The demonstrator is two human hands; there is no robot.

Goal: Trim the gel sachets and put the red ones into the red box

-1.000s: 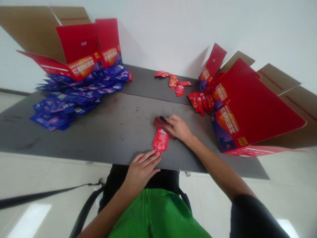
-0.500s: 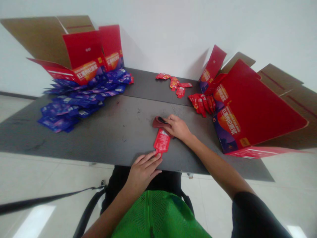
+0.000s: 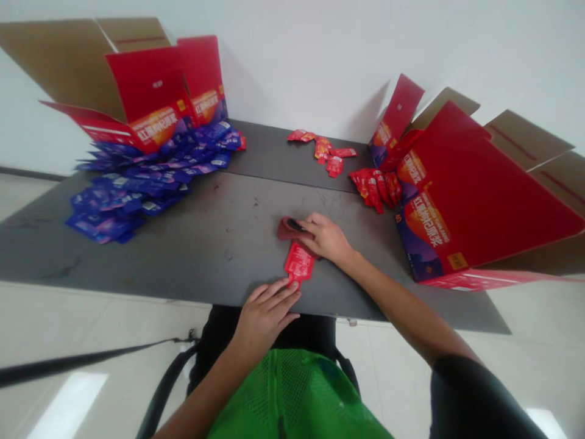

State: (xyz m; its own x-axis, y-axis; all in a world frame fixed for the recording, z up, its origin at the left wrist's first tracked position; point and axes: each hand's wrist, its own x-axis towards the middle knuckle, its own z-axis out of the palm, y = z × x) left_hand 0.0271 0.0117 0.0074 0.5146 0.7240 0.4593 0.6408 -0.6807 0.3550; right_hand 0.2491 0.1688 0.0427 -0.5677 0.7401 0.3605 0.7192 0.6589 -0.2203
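Observation:
A red pouch [image 3: 299,262] with white print lies flat near the table's front edge, its narrow end toward me. My left hand [image 3: 267,314] rests with outstretched fingers, the fingertips pressing that narrow end onto the table. Folded in my right hand [image 3: 326,235] is a reddish-brown cloth [image 3: 286,229], with a small black patch showing at the thumb. The cloth touches the pouch's far end and covers part of it.
Purple-blue pouches [image 3: 137,183] are heaped at left before an open red carton [image 3: 155,91]. More red pouches [image 3: 372,186] lie beside another open carton [image 3: 484,195] at right. Several red packets [image 3: 322,148] are scattered at the back of the grey table [image 3: 196,244], near the wall.
The cloth in my right hand has shifted slightly toward me and covers more of the pouch's far end. My left hand stays in place. The view has moved slightly.

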